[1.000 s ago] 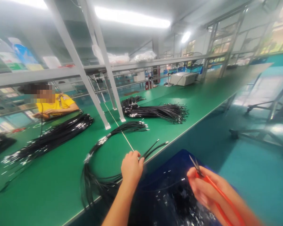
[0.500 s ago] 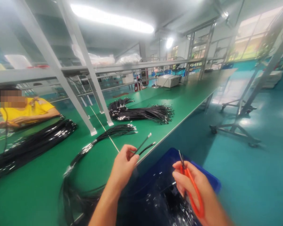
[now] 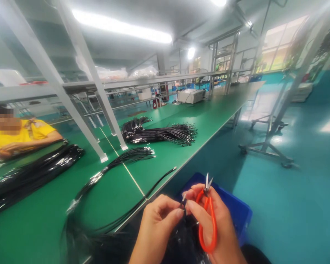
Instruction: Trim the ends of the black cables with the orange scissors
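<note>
My left hand (image 3: 162,222) pinches the end of a black cable (image 3: 184,205) between thumb and forefinger. Close beside it, my right hand (image 3: 224,216) has orange-handled scissors (image 3: 215,234) hooked in its palm, blades slightly apart and pointing up. The right thumb and fingertips meet at the same cable end; whether they grip it too is hard to see. Another black cable (image 3: 165,175) lies along the green table's edge, its tip past my left hand. A loosely bound cable bundle (image 3: 110,167) curves across the table to the left.
Below my hands stands a blue bin (image 3: 240,209) with dark, shiny contents. A cable pile (image 3: 165,134) rests farther back on the green table (image 3: 112,198). Metal shelf posts (image 3: 85,121) rise at the left, where a person in yellow (image 3: 38,130) sits behind more cables (image 3: 41,172).
My left hand has drawn back and right, bringing a cable end to my right hand. The scissors have turned more upright, and one cable now lies along the table edge.
</note>
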The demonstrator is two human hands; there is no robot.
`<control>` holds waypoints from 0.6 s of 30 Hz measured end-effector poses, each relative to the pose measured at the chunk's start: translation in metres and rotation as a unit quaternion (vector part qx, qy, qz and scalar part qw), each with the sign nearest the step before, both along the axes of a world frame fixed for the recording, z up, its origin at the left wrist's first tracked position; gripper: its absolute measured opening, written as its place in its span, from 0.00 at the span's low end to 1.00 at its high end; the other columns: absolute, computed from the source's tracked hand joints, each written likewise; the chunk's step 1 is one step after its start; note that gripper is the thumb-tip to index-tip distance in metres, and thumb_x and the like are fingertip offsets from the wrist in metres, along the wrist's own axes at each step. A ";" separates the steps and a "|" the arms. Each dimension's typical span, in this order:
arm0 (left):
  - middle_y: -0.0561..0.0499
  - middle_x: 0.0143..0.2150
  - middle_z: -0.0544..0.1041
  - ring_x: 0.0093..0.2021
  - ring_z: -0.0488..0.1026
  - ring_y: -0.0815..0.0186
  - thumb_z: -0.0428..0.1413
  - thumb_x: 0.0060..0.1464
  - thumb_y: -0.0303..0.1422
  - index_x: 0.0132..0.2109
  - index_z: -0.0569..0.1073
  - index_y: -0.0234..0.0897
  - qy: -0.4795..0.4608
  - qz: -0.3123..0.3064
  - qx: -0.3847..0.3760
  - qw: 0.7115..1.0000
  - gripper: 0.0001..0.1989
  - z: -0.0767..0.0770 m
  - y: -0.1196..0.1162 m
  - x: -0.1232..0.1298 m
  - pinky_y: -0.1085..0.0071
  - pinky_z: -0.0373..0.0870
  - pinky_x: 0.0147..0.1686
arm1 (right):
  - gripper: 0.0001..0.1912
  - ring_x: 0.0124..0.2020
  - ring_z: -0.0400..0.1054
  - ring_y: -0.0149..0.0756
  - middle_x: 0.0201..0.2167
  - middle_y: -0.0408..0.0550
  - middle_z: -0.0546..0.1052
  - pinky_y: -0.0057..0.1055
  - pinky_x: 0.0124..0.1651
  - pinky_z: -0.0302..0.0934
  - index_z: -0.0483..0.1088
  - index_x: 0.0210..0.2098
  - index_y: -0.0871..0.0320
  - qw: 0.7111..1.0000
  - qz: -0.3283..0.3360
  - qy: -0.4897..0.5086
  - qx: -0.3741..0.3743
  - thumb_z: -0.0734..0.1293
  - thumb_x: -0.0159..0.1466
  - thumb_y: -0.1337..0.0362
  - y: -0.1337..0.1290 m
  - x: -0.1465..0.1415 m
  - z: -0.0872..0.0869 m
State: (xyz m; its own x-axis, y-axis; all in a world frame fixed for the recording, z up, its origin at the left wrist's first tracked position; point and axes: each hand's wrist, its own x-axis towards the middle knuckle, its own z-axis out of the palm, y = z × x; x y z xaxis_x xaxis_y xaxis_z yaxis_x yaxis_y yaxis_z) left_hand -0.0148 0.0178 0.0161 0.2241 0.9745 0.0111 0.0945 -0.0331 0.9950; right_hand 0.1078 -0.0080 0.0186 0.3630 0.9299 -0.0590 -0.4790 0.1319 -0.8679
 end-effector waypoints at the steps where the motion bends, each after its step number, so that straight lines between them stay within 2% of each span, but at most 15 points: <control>1: 0.53 0.23 0.71 0.25 0.66 0.69 0.62 0.44 0.33 0.25 0.77 0.34 0.007 0.008 0.011 1.000 0.06 0.000 -0.002 0.001 0.75 0.62 0.26 | 0.13 0.26 0.67 0.31 0.28 0.40 0.77 0.28 0.32 0.60 0.69 0.33 0.53 1.000 0.003 0.005 0.002 0.74 0.49 0.64 0.000 -0.001 0.000; 5: 0.53 0.22 0.71 0.25 0.67 0.67 0.62 0.44 0.33 0.23 0.77 0.35 0.037 0.032 0.042 0.998 0.07 0.001 -0.006 0.004 0.74 0.62 0.26 | 0.12 0.23 0.65 0.28 0.24 0.38 0.74 0.26 0.29 0.60 0.69 0.31 0.54 1.000 0.003 0.008 0.004 0.74 0.50 0.64 0.000 -0.003 0.002; 8: 0.51 0.24 0.74 0.26 0.68 0.66 0.62 0.45 0.33 0.25 0.77 0.35 0.031 0.015 0.025 0.999 0.06 -0.003 -0.007 0.002 0.73 0.63 0.27 | 0.11 0.24 0.66 0.30 0.23 0.38 0.74 0.26 0.31 0.62 0.69 0.31 0.54 1.000 0.011 0.010 0.002 0.74 0.50 0.65 -0.002 -0.003 0.006; 14: 0.54 0.21 0.75 0.23 0.66 0.71 0.65 0.41 0.32 0.24 0.70 0.34 -0.107 -0.021 -0.064 0.992 0.11 -0.011 -0.009 0.000 0.76 0.59 0.24 | 0.09 0.26 0.67 0.32 0.21 0.39 0.72 0.27 0.33 0.63 0.69 0.28 0.55 0.998 0.056 0.039 -0.010 0.73 0.50 0.66 -0.006 0.000 0.010; 18: 0.51 0.23 0.78 0.24 0.69 0.69 0.66 0.40 0.35 0.23 0.68 0.35 -0.194 -0.036 -0.095 0.976 0.14 -0.013 -0.012 0.003 0.76 0.60 0.25 | 0.10 0.22 0.65 0.30 0.21 0.41 0.74 0.26 0.28 0.61 0.70 0.28 0.57 0.978 0.124 0.160 -0.058 0.74 0.48 0.67 -0.005 0.003 0.002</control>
State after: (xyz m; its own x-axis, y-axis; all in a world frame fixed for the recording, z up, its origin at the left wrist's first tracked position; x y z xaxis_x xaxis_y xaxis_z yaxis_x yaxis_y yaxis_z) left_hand -0.0117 0.0058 0.0036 0.3066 0.9492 -0.0702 -0.2859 0.1622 0.9444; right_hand 0.1104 -0.0125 0.0203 0.0725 0.9676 -0.2417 -0.7326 -0.1128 -0.6712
